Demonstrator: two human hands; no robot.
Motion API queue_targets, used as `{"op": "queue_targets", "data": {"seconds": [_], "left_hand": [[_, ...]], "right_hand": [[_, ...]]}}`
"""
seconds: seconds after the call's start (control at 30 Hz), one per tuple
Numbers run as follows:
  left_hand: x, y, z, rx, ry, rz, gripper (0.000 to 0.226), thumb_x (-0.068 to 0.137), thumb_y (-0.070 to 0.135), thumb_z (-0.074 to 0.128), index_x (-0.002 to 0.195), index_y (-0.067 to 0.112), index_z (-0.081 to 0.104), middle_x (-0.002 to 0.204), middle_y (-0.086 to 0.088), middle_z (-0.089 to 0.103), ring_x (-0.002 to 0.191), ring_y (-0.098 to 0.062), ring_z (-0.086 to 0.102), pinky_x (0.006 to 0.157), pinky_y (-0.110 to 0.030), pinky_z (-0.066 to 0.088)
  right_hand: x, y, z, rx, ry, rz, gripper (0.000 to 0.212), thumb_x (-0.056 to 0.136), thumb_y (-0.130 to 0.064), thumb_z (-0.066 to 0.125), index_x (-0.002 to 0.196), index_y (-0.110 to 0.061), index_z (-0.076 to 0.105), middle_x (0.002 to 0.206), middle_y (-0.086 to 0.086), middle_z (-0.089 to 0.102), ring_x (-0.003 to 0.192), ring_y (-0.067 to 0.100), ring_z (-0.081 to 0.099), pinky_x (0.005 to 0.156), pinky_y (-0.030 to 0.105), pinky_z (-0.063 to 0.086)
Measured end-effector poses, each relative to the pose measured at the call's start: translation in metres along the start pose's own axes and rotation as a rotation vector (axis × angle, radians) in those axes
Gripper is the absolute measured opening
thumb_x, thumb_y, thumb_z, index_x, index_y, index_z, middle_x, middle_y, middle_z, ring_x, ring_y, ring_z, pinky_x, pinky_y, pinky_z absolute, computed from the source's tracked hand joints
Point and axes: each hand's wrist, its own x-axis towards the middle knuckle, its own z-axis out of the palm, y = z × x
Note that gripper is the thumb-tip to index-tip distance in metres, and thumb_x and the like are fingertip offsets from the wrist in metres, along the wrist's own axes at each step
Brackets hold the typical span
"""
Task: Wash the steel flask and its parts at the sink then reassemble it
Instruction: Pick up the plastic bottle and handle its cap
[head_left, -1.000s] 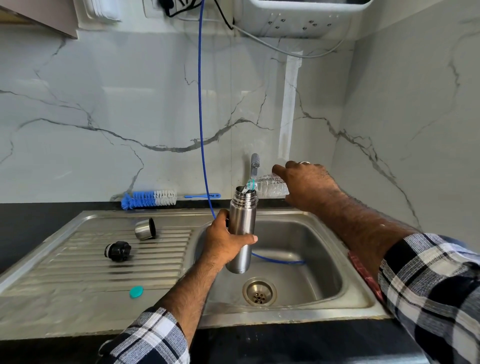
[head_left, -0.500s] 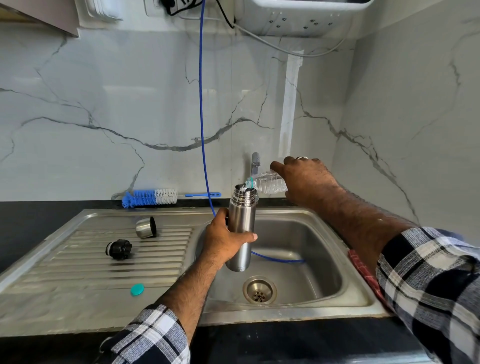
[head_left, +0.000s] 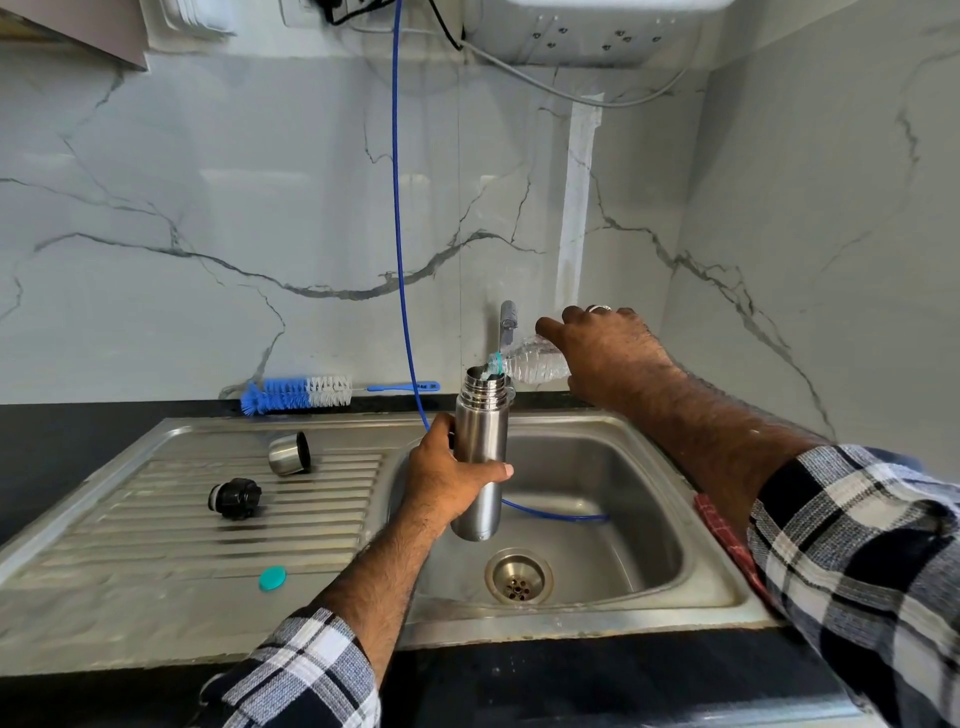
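Marble walls are backing the sink where your left hand is gripping the upright flask over the basin; your right hand is clasping a tilted plastic bottle at its mouth, cup, stopper and teal cap lying on the drainboard.

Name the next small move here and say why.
Probably keep the plastic bottle tipped and let it pour: its mouth sits at the open flask, held upright over the sink by the left hand; the right hand holds the bottle.
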Motion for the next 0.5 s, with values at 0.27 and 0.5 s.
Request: {"op": "queue_targets", "data": {"seconds": [0.27, 0.5], "left_hand": [[-0.0004, 0.0033, -0.0016, -0.004, 0.0, -0.006, 0.072, 0.059, 0.031, 0.101, 0.115, 0.034, 0.056, 0.105, 0.013, 0.067, 0.093, -0.004, 0.064, 0.079, -0.031, 0.053], [0.0004, 0.0002, -0.0017, 0.007, 0.013, 0.002, 0.071, 0.057, 0.034, 0.101, 0.114, 0.032, 0.058, 0.104, 0.013, 0.068, 0.093, -0.008, 0.066, 0.083, -0.035, 0.058]], "right_hand": [[0.0, 0.0003, 0.0, 0.013, -0.015, 0.011, 0.089, 0.087, -0.025, 0.084, 0.16, -0.028, 0.032, 0.142, 0.01, 0.058, 0.124, 0.033, 0.061, 0.106, 0.052, 0.051], [0.0003, 0.0007, 0.0006, 0.009, 0.017, -0.002, 0.088, 0.086, -0.022, 0.083, 0.159, -0.029, 0.034, 0.138, 0.009, 0.059, 0.121, 0.032, 0.063, 0.104, 0.052, 0.052]]}}
